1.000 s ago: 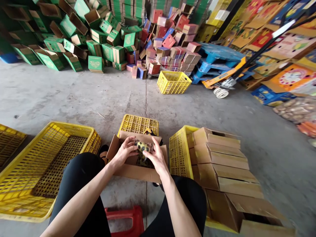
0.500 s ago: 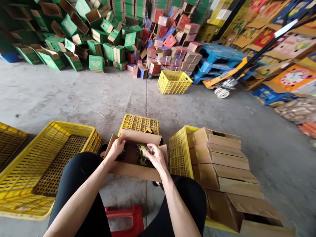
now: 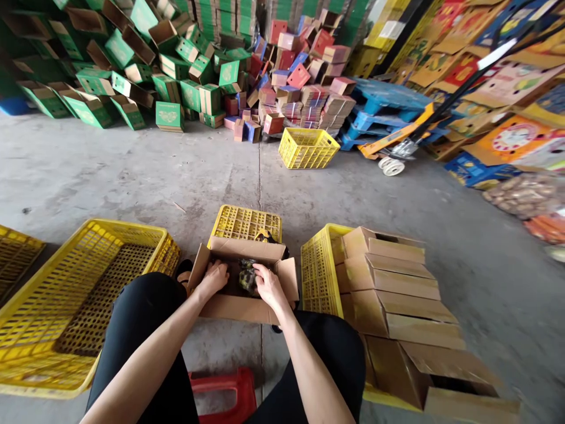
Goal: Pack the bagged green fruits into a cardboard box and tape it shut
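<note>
An open brown cardboard box (image 3: 241,307) sits on the floor between my knees. Inside it lies a dark, yellow-spotted item (image 3: 247,277). My right hand (image 3: 267,287) reaches into the box with its fingers curled on that item. My left hand (image 3: 213,278) rests on the box's left inner edge, fingers bent over it. Behind the box stands a small yellow plastic crate (image 3: 247,222).
A large yellow crate (image 3: 79,294) stands at my left. At my right another yellow crate (image 3: 320,271) holds a row of folded brown boxes (image 3: 397,294). A red stool (image 3: 220,391) is under me. Piles of green and pink cartons, a yellow crate (image 3: 306,147) and a pallet jack (image 3: 397,153) lie beyond.
Both hands held the spotted item above the box a second ago. It has gone down into the box with my right hand, and my left hand has shifted to the box's left edge.
</note>
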`<state>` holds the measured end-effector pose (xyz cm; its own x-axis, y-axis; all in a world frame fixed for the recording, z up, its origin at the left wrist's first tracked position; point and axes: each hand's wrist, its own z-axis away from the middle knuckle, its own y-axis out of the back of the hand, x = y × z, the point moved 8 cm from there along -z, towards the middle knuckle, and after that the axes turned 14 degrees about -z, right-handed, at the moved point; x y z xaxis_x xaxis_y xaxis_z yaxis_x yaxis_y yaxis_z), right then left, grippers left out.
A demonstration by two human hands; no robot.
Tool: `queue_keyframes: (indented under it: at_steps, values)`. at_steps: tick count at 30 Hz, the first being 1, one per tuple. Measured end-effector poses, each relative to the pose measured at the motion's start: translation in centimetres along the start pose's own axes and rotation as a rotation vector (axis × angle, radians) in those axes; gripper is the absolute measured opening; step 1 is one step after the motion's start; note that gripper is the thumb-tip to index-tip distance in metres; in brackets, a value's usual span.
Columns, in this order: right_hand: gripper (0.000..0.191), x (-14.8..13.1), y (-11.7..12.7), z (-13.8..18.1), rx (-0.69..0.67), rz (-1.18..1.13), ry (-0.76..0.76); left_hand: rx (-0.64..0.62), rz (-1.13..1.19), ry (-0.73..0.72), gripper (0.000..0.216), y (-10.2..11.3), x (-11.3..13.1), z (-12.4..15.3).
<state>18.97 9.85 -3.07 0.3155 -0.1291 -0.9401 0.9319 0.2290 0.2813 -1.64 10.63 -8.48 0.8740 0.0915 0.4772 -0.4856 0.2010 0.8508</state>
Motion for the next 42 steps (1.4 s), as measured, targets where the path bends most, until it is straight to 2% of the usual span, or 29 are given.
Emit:
queue_keyframes:
  at_steps: [6, 11, 12, 13, 16, 19, 23, 28, 33, 38, 42]
  values:
    - [0.037, -0.7, 0.4, -0.1, -0.016, 0.074, -0.003, 0.045, 0.071, 0.027, 0.017, 1.5, 0.0, -0.1]
    - [0.028, -1.4, 1.2, -0.1, -0.016, -0.006, -0.023, 0.110, 0.201, -0.018, 0.012, 5.8, 1.1, -0.3]
    - [0.029, -1.4, 1.3, 0.0, -0.013, -0.052, -0.040, 0.125, 0.259, -0.033, 0.011, 6.9, 1.5, -0.2]
    - [0.032, -1.4, 1.3, 0.2, -0.011, -0.116, -0.064, 0.120, 0.430, -0.040, 0.012, 7.8, 1.8, 0.0]
    - [0.053, -1.4, 0.6, 0.7, -0.060, -0.389, -0.157, 0.024, 0.867, 0.006, 0.030, 8.7, 2.9, 0.8]
    - [0.066, -2.3, -0.3, 0.9, -0.135, -0.589, -0.164, 0.022, 1.081, 0.086, 0.039, 8.7, 3.9, 1.5]
    - [0.062, -2.8, 0.9, 0.4, -0.025, -0.528, -0.091, -0.054, 1.232, 0.114, 0.045, 7.6, 5.2, 1.8]
    - [0.050, -3.8, 2.2, 0.1, 0.056, -0.289, 0.020, -0.192, 1.141, -0.023, 0.059, 7.1, 6.7, 1.9]
    - [0.046, -5.3, 2.6, 0.6, 0.105, -0.260, 0.099, -0.244, 1.093, -0.012, 0.061, 6.3, 6.7, 2.1]
    - [0.051, -5.6, 2.7, 0.8, 0.102, -0.404, 0.059, -0.205, 1.103, -0.046, 0.056, 6.5, 6.6, 2.0]
    - [0.055, -4.6, 3.0, 0.8, 0.157, -0.556, -0.060, -0.191, 1.129, -0.064, 0.054, 6.4, 6.6, 2.0]
